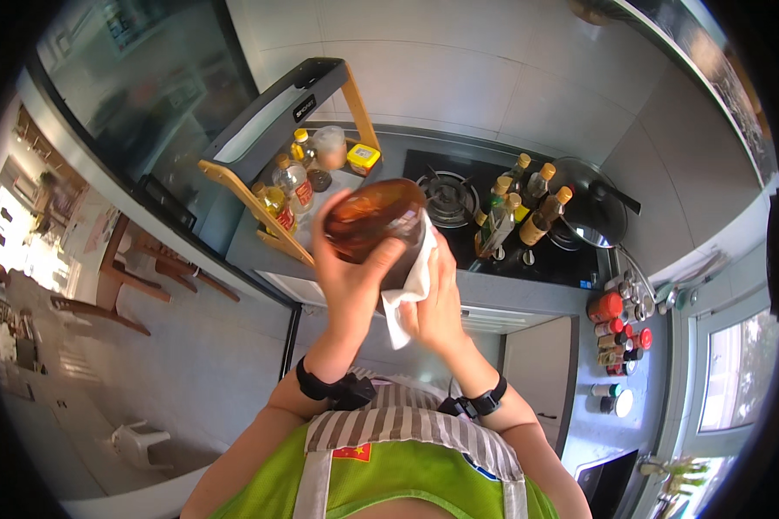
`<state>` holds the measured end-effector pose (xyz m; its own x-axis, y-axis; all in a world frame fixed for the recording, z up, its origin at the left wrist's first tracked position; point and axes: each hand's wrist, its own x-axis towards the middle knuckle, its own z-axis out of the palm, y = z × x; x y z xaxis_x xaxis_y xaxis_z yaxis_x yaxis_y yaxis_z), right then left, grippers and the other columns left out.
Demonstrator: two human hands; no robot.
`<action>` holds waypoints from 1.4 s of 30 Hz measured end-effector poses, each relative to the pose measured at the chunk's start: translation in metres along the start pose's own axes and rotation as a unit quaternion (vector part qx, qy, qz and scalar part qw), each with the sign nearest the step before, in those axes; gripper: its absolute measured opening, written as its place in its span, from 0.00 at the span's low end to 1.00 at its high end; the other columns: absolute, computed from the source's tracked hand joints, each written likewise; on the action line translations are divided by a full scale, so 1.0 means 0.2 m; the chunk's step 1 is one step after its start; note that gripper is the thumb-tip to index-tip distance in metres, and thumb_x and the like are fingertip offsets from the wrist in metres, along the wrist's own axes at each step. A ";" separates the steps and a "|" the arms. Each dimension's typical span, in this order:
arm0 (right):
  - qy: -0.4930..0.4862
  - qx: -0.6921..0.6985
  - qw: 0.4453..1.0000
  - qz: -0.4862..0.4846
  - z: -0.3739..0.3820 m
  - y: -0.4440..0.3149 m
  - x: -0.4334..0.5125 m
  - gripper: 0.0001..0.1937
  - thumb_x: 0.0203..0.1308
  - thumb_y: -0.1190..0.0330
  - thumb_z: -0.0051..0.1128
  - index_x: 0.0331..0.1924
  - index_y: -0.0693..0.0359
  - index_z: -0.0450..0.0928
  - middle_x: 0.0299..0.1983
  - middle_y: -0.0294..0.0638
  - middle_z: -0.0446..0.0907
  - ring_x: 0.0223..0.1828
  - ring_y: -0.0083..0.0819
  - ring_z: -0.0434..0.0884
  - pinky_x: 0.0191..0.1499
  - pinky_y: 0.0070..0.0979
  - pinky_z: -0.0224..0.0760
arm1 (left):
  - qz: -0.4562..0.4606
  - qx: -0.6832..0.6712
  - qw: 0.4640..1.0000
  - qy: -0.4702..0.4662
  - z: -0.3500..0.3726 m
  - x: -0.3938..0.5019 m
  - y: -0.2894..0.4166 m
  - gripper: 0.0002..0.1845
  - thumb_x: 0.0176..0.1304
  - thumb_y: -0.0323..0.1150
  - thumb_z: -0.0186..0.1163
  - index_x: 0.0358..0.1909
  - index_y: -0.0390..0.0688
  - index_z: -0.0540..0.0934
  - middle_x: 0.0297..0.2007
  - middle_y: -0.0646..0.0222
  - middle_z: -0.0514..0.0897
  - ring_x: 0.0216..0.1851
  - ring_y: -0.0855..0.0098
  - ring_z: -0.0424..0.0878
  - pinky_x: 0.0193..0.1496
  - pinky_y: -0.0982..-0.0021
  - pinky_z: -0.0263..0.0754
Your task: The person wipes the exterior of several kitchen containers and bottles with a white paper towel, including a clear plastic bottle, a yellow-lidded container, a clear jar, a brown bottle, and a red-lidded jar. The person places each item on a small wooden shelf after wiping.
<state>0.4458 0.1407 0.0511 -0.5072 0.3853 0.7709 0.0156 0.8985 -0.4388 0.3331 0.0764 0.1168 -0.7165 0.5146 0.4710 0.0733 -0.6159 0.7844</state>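
Observation:
A dark reddish-brown glossy container (378,217), blurred and tilted, is held up in front of the counter. My left hand (347,279) grips its near left side, thumb across the front. My right hand (438,298) presses a white cloth (417,276) against its right side, and part of the cloth hangs down. Behind the container, a rack (247,201) with wooden legs holds an oil bottle (276,207), a clear bottle with a red label (294,185), and a yellow-lidded tub (363,157).
Several bottles (496,224) stand on the black gas hob (451,250), beside a pan with a glass lid (594,201). Red-lidded jars (605,306) line the right counter (591,422). A glass partition (149,97) stands at the left, with wooden chairs (113,279) beyond.

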 end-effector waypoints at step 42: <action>0.382 0.462 0.763 0.242 0.46 -0.40 0.44 0.31 0.63 0.49 0.52 0.60 0.65 0.69 0.53 0.44 0.77 0.52 0.35 0.79 0.58 0.33 0.73 | -0.118 -0.153 0.852 -0.487 -0.42 0.47 -0.09 0.69 0.41 0.71 0.68 0.73 0.32 0.49 0.75 0.46 0.42 0.76 0.51 0.42 0.74 0.54 0.40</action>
<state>0.3199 0.0837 0.1120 0.0218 0.9523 0.3045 -0.7508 0.2167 -0.6240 0.2057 0.0865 0.1136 0.2410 0.8045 0.5429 -0.2841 -0.4764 0.8321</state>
